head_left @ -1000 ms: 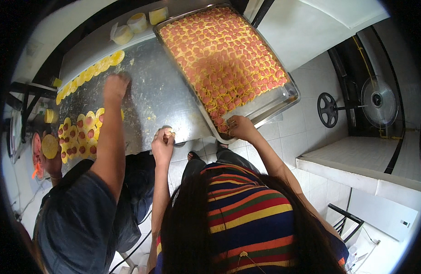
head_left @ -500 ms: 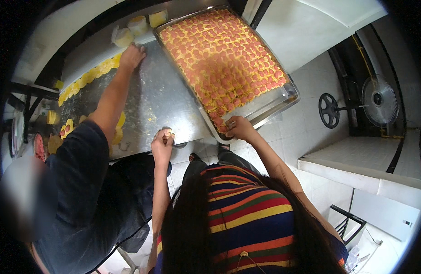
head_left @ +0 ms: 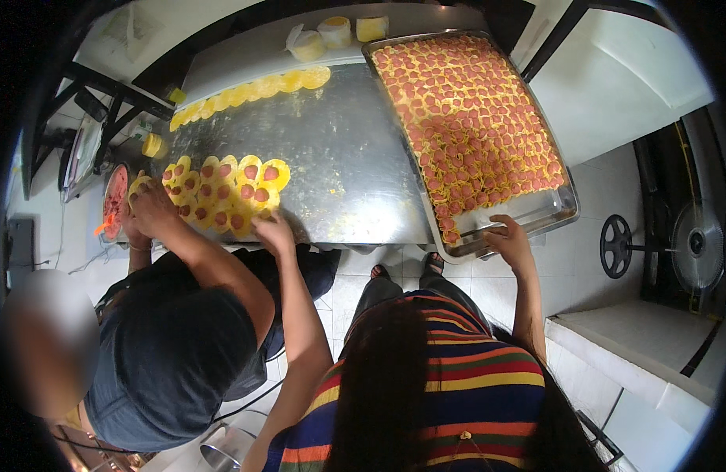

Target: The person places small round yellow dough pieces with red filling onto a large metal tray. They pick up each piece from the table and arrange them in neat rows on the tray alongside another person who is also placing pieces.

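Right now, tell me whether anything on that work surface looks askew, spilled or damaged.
The tray sits at a slant on the metal table, and its near end seems to jut past the edge. The tabletop also looks messy, flecked and smeared in patches. Nothing looks broken.

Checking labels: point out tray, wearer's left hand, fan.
Tray (head_left: pixel 539 206), head view: bare metal floor, near end.
Wearer's left hand (head_left: pixel 275 233), head view: back of the hand.
Fan (head_left: pixel 697 242), head view: hub amid the round cage.
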